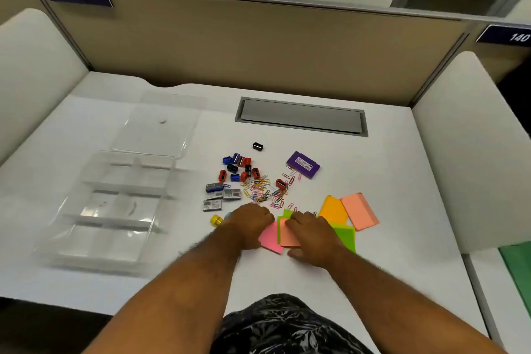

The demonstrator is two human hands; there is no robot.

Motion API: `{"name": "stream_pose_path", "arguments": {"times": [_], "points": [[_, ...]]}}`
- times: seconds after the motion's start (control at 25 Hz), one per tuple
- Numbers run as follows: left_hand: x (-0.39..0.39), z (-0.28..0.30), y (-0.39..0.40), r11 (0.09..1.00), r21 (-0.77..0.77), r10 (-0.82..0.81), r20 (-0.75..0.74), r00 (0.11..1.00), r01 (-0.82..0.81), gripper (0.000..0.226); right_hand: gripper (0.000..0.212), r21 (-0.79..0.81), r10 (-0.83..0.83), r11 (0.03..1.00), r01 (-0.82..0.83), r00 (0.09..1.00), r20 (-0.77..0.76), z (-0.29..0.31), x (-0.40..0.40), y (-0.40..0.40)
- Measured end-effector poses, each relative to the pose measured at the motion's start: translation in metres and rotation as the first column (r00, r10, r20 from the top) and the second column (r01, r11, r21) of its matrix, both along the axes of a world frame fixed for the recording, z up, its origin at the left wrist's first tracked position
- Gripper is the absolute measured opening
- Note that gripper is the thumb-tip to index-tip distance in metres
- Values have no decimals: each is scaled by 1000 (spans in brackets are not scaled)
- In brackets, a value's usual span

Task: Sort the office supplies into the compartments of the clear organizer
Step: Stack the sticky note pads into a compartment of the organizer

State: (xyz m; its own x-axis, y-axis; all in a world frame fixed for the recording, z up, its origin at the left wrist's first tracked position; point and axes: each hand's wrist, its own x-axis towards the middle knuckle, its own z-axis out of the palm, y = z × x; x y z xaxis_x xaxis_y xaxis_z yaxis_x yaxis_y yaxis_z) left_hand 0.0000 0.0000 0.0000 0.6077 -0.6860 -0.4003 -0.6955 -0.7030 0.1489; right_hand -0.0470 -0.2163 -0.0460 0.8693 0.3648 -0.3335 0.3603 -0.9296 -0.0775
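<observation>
Overhead, white desk (373,181) between beige cubicle partitions (258,46).

We are finding the organizer (115,207) lying toward the left edge of the desk (402,181), its lid (161,126) just behind it. Right of it, mid-desk, paper clips (264,190) are lying between sharpeners (240,167) behind and sticky notes (353,210) toward the near right. Staple boxes (218,195) are sitting left of the clips, and our hands (253,224) are resting on the notes nearest the front edge.
</observation>
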Motion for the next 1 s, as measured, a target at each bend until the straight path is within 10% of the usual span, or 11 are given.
{"name": "stream_pose_path", "arguments": {"times": [0.24,0.4,0.68,1.0], "points": [[2,-8,-8,997,81,1,2,1000,-1,60,47,74,16,997,-20,998,60,0,4,0],[-1,-21,-10,991,123,59,-5,998,-58,77,23,297,-255,932,207,958,131,2,-3,-6],[1,-23,-14,961,-73,260,-103,960,-268,28,28,749,-735,49,661,532,-420,13,4,-19],[10,-3,79,640,-509,392,-429,814,-576,10,20,719,-621,-123,684,512,-594,41,25,69]]}}
